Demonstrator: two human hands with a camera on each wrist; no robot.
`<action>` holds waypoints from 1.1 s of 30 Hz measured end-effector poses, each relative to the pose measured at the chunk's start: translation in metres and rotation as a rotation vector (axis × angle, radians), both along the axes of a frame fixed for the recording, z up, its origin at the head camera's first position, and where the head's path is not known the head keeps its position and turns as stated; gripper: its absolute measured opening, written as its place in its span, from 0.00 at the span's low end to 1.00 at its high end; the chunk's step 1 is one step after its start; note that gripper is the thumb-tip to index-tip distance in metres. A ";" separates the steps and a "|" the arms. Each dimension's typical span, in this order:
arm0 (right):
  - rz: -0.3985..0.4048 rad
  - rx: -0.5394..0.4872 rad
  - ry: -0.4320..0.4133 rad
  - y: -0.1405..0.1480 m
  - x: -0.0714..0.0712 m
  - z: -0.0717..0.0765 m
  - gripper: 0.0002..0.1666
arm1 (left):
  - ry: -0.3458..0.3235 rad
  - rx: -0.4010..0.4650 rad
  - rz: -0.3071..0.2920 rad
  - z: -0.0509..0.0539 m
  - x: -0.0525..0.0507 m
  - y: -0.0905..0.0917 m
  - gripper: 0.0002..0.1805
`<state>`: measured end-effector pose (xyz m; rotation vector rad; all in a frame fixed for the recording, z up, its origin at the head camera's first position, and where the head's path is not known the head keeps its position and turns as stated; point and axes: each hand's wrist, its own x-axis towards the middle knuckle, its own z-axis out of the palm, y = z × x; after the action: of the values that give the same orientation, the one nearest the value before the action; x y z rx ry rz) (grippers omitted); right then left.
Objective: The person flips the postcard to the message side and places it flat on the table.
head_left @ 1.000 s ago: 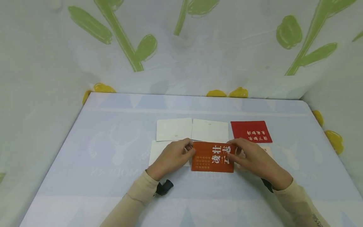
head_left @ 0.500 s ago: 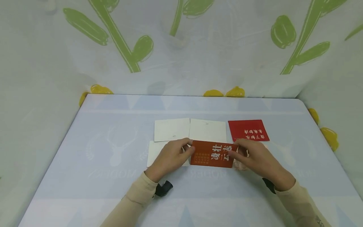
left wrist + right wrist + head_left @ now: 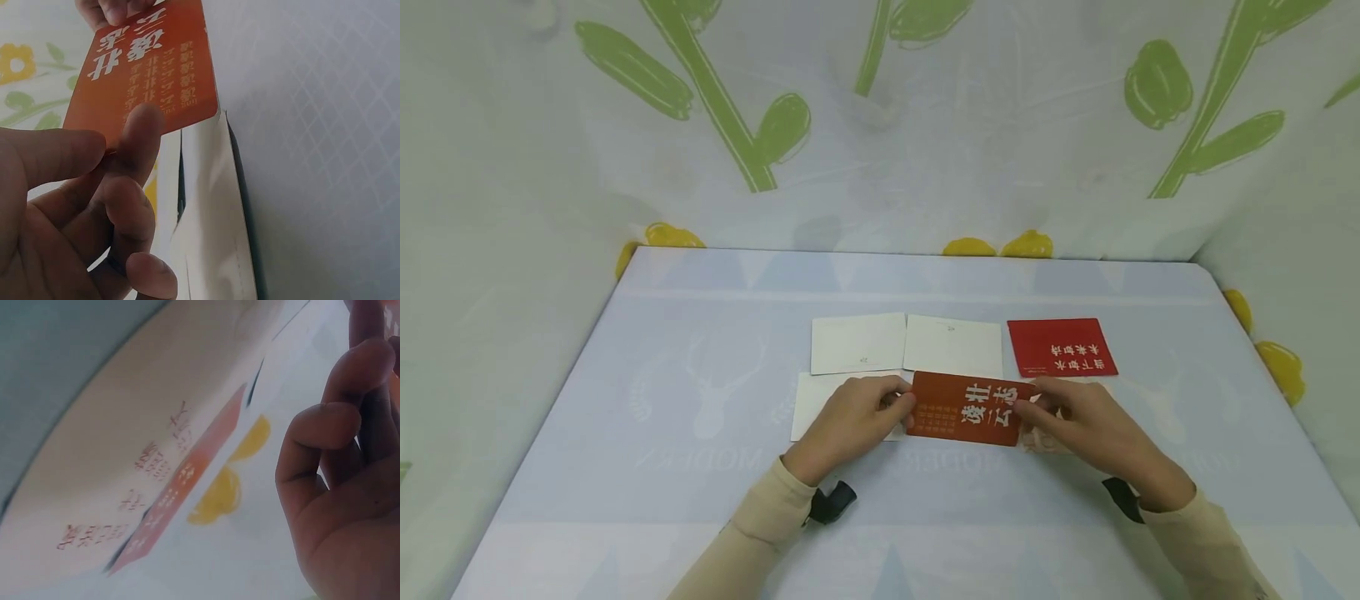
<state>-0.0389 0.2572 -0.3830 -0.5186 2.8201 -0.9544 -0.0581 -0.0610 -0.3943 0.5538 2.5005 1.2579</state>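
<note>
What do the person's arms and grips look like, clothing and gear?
The left sleeve and right sleeve are long and beige. The left grip and right grip are gloveless. Small black gear shows by each cuff: left wrist camera, right wrist camera.

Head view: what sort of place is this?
Probably an enclosed tabletop work booth, though nothing beyond it shows: a pale patterned table, a white plant-printed backdrop behind it and on both sides, and a red card lying beyond the held orange card.

Three cards (image 3: 953, 343) lie in a row on the table (image 3: 700, 492) behind the held card (image 3: 958, 408); a fourth card (image 3: 814, 402) is partly below the left hand (image 3: 853, 417), a fifth card (image 3: 1041, 442) partly below the right hand (image 3: 1097, 429).
</note>
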 end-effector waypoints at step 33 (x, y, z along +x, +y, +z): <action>0.072 -0.213 -0.013 0.015 0.000 0.002 0.19 | 0.077 0.142 0.041 0.001 -0.005 -0.007 0.12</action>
<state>-0.0389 0.2722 -0.3807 -0.6302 2.6825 -1.2456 -0.0626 -0.0684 -0.3930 0.5968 2.5103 1.4647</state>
